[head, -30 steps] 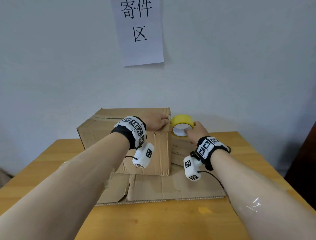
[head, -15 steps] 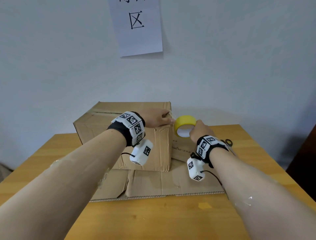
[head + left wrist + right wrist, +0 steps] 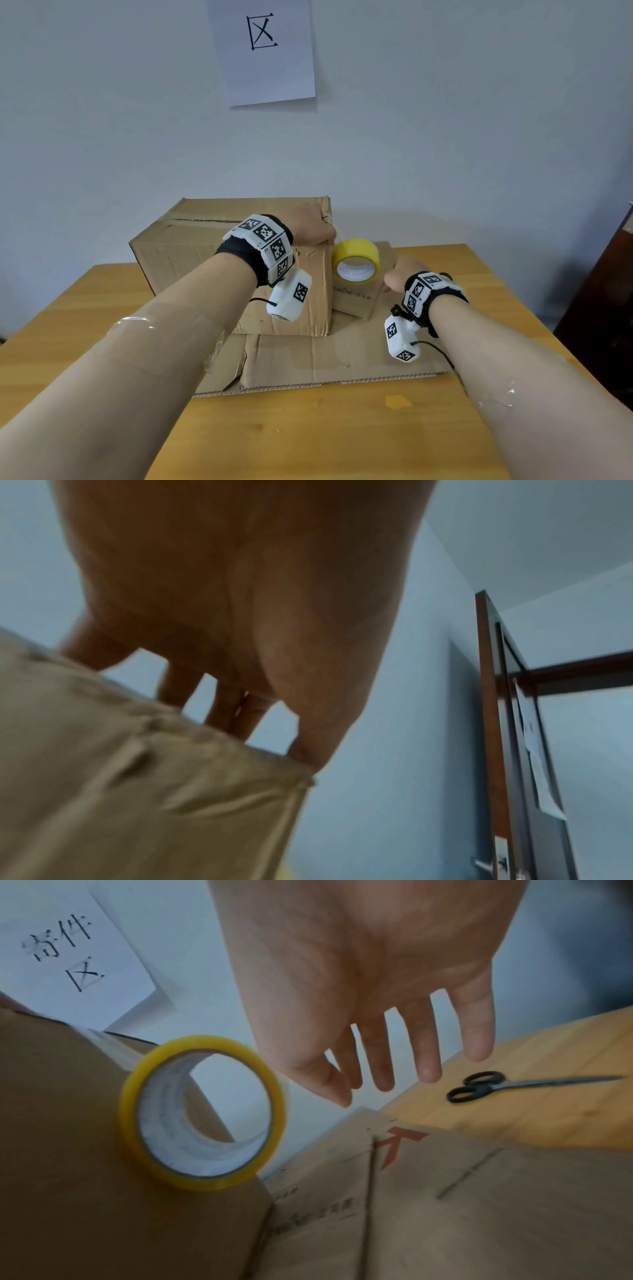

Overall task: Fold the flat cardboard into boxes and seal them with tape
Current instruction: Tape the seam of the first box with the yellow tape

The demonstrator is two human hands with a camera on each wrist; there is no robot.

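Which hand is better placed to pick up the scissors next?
Right. The right hand is free, fingers spread, with the scissors just beyond them. The left hand rests on the box corner.

On the desk (image 3: 308, 438) before me lies the flat cardboard (image 3: 342, 359). The big box (image 3: 191, 260) stands on its far left part, and a smaller box (image 3: 359, 298) sits just right of it, carrying the tape roll (image 3: 356, 262) beside the big box's right edge. The scissors (image 3: 479, 1087) lie on the desk further right. A paper sign (image 3: 263, 51) hangs on the wall behind.
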